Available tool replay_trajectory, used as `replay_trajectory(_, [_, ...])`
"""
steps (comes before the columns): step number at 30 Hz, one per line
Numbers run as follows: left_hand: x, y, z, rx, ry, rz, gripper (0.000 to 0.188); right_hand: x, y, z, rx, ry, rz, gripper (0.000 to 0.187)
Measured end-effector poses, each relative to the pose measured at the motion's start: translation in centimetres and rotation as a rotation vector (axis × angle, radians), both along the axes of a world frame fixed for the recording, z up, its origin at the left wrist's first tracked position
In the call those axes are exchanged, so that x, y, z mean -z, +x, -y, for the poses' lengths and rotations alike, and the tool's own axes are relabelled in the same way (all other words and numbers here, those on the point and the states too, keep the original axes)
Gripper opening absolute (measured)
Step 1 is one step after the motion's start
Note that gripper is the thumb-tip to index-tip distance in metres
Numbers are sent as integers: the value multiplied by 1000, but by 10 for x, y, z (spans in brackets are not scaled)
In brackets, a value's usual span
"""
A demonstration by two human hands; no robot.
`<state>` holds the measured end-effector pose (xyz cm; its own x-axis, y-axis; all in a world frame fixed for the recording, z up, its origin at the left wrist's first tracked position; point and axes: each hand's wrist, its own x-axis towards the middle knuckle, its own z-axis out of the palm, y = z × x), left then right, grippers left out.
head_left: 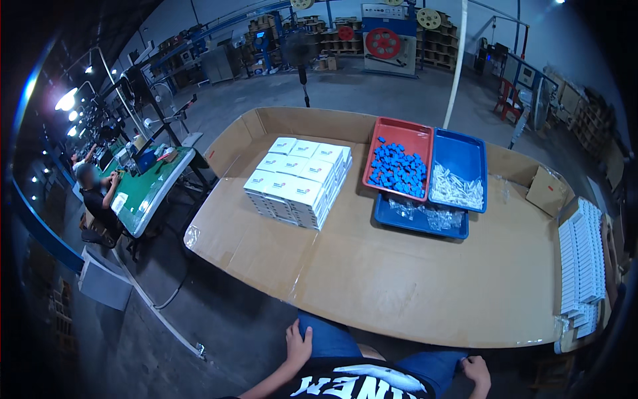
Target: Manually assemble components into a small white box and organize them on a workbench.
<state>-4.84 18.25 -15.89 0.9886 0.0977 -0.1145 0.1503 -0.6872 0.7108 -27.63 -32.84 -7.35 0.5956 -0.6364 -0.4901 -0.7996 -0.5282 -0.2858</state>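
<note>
My left hand [299, 342] rests on my left thigh, below the table's near edge, fingers apart and nothing in it. On the outer side of my other thigh lies my right hand [476, 370], its fingers loosely stretched and holding nothing that I can see. Neither hand touches anything on the cardboard-covered table [399, 286]. A stack of small white boxes [296, 176] stands left of the middle. To its right, a red tray [369, 149] holds small blue pieces [399, 166], and a blue tray [460, 141] holds slim white pieces [455, 188].
Under those trays sits another blue tray [419, 226] with clear plastic bags [438, 217]. Rows of white boxes [581, 259] line the table's right end. Cardboard walls edge the back. At far left, a person [100, 199] sits at a green table [156, 179]. Behind stands a pole [457, 66].
</note>
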Motion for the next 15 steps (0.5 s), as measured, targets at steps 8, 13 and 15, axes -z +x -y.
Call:
replay_trajectory(8, [-3, 27, -4, 13, -85, -85, 53, -82, 116, -15, 93, 665, -38, 32])
replay_trajectory(13, [40, 54, -29, -214, -295, -229, 37, -113, 214, -18, -92, 698, 192, 29])
replay_trajectory(15, [87, 57, -41, -318, -502, -347, 35, -121, 261, -22, -140, 651, 301, 27])
